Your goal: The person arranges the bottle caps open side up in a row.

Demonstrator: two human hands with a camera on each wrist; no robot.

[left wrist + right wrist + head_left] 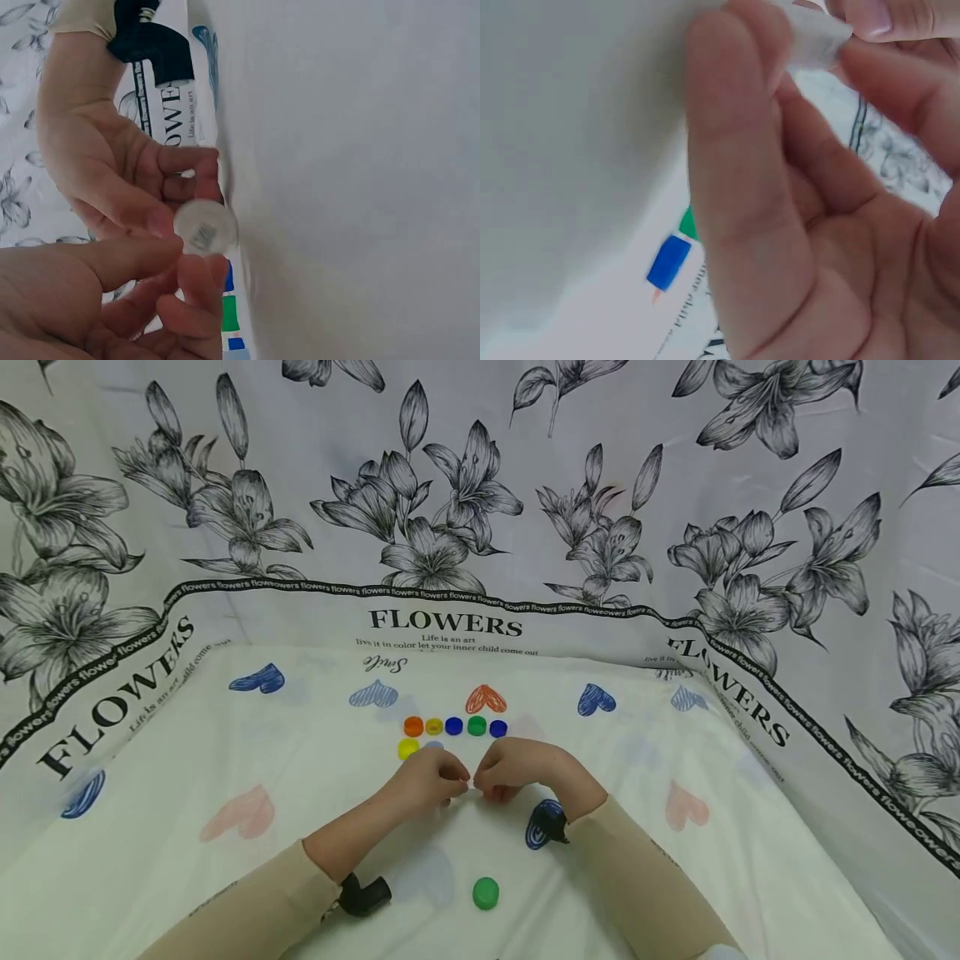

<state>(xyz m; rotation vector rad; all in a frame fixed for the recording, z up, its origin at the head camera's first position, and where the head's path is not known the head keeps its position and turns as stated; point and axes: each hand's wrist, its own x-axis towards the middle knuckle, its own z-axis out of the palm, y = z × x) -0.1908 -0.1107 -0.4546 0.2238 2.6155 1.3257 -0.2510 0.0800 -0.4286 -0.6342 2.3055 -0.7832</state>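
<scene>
A whitish round bottle cap is between my two hands, with small dark marks on its flat face. My left hand pinches its edge between thumb and finger. From the other side my right hand pinches the same cap with thumb and fingertips. In the head view the hands nearly hide this cap. Just beyond them stands a row with an orange cap, a yellow cap, a blue cap, a green cap and another blue cap.
A bright yellow cap and a partly hidden light-blue cap lie nearer, by the left hand. A single green cap lies towards the front. The white cloth has printed hearts, and flowered fabric rises behind.
</scene>
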